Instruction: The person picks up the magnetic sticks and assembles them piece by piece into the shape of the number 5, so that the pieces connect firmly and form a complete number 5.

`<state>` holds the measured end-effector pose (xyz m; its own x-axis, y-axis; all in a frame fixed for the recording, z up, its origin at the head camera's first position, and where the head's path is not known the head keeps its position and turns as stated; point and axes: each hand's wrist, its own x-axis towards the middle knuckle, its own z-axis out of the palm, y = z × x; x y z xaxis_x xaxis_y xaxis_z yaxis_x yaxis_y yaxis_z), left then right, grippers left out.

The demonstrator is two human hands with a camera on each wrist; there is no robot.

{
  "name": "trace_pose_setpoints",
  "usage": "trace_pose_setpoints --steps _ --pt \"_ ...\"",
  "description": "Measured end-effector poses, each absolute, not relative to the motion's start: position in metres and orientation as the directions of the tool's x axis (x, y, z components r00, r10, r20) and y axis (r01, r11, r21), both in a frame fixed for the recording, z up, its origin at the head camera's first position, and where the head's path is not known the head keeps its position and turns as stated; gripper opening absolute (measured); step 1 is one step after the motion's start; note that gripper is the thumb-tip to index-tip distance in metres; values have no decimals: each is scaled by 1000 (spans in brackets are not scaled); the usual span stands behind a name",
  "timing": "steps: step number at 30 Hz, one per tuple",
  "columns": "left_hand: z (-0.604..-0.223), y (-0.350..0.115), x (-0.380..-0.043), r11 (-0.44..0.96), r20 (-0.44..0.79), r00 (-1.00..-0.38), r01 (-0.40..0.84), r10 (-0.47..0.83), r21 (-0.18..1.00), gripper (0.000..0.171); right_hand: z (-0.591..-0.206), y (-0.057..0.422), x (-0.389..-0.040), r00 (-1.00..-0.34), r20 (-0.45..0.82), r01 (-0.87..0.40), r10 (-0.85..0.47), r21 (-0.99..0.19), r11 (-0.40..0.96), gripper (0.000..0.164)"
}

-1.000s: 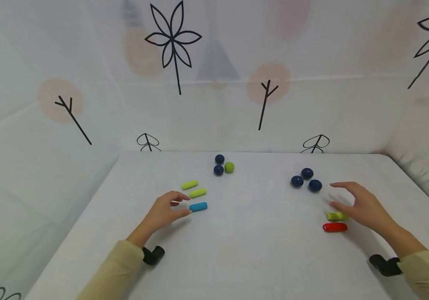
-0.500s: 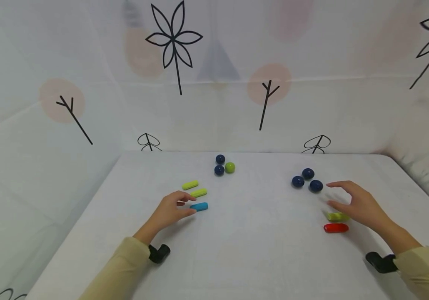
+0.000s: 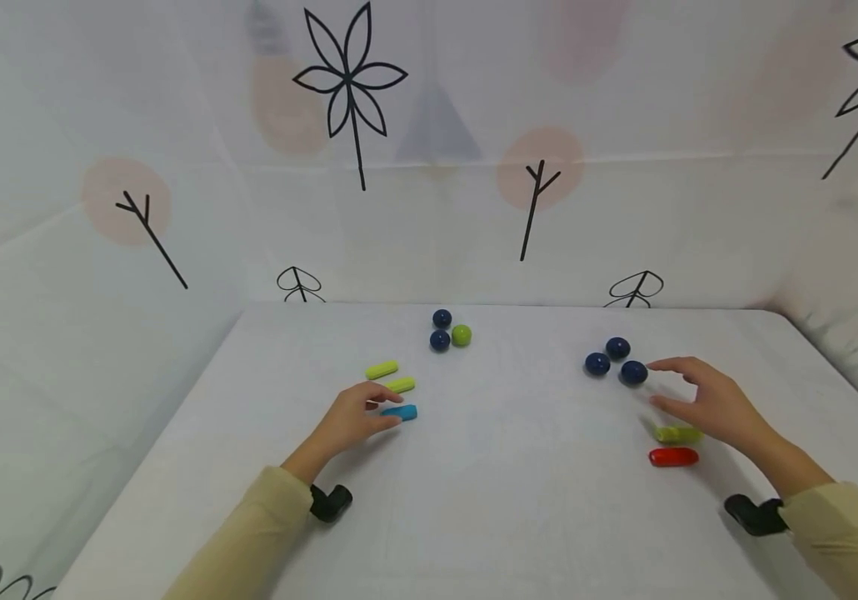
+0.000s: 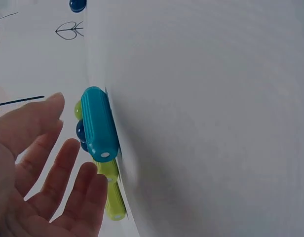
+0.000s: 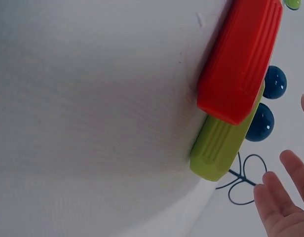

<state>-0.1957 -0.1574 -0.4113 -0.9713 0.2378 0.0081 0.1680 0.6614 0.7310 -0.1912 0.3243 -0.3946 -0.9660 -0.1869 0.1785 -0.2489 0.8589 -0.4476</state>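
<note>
My left hand (image 3: 354,417) hovers at a blue ridged stick (image 3: 408,412), thumb and fingers spread on either side of its near end. In the left wrist view a gap shows between the fingertips and the blue stick (image 4: 99,123). Two lime sticks (image 3: 381,370) lie just beyond it. My right hand (image 3: 714,402) is held over the table, its fingers extended and holding nothing. Its index fingertip is by the nearest dark blue ball (image 3: 634,372); whether they touch I cannot tell. Below that hand lie a lime stick (image 3: 675,435) and a red stick (image 3: 673,457).
Two more dark blue balls (image 3: 597,363) sit beside the nearest one. At the back of the white table (image 3: 504,500), a green ball (image 3: 461,335) stands with two dark blue balls (image 3: 440,340). Patterned cloth (image 3: 429,225) hangs behind the table and along its sides.
My left hand has moved right, its fingertips now over the blue stick's near end. My right hand has shifted slightly left, closer to the nearest dark blue ball. The sticks and balls stay put.
</note>
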Motion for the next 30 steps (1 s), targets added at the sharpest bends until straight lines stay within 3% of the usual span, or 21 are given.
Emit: trace_pose_setpoints --steps 30 --pt "-410 -148 -204 729 -87 -962 136 259 671 23 -385 320 -214 -960 136 -279 -244 -489 827 47"
